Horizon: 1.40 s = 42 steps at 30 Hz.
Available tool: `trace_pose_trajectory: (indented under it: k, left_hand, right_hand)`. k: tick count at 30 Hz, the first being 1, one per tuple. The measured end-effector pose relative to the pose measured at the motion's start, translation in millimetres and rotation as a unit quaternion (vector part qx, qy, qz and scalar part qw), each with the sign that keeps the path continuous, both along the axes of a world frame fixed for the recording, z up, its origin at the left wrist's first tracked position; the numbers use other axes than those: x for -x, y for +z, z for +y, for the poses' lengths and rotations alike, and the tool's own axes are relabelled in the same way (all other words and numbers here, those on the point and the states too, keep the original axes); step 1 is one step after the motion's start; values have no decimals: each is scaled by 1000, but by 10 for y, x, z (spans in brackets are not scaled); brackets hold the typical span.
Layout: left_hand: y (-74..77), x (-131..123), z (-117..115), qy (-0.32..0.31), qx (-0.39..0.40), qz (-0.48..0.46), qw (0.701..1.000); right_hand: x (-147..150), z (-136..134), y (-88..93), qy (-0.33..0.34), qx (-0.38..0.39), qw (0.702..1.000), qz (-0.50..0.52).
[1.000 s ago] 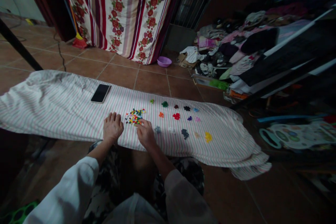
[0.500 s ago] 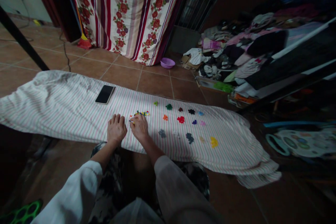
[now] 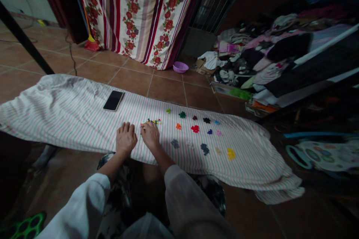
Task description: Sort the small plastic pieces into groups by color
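The left hand (image 3: pixel 126 137) lies loosely flat near the striped cloth's (image 3: pixel 70 115) front edge, with room leftward; the right hand (image 3: pixel 150 134) partly hides mixed pieces (image 3: pixel 156 121), grip unclear.

A floral striped curtain (image 3: pixel 146 11) hangs above brown floor tiles (image 3: pixel 166 87) in dim light.

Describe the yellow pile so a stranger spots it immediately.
On the striped cloth, right of the right hand, small coloured piles lie in rows. Follow the nearest row to its right end. There sits the yellow pile, far brighter than the pale beige pile on its left.
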<state>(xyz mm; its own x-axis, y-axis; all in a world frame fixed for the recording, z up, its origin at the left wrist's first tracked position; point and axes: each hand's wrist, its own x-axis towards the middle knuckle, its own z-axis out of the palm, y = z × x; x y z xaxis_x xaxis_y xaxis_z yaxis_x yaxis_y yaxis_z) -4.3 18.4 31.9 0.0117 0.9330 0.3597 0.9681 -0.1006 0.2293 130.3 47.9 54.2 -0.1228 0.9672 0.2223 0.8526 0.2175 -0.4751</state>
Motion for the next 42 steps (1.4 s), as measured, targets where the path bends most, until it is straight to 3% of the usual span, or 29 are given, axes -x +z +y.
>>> trace_pose_trajectory:
  k: [14,22,27,35,42]
  left_hand:
    - [45,-3,-8,0,14,-18,1000]
    - [71,-3,-25,-1,11,-18,1000]
    - [66,1,-32,0,3,-21,1000]
    - [78,10,-34,-2,21,1,1000]
    - [55,14,-42,-1,4,10,1000]
  right_hand:
    - [-271,-114,-25,-83,27,986,145]
    - [-517,-210,-43,-90,26,980,178]
    - [-803,-340,-72,-134,16,968,211]
    - [-1384,-580,-100,-243,-61,930,269]
    - [-2087,-847,-152,-306,-110,917,230]
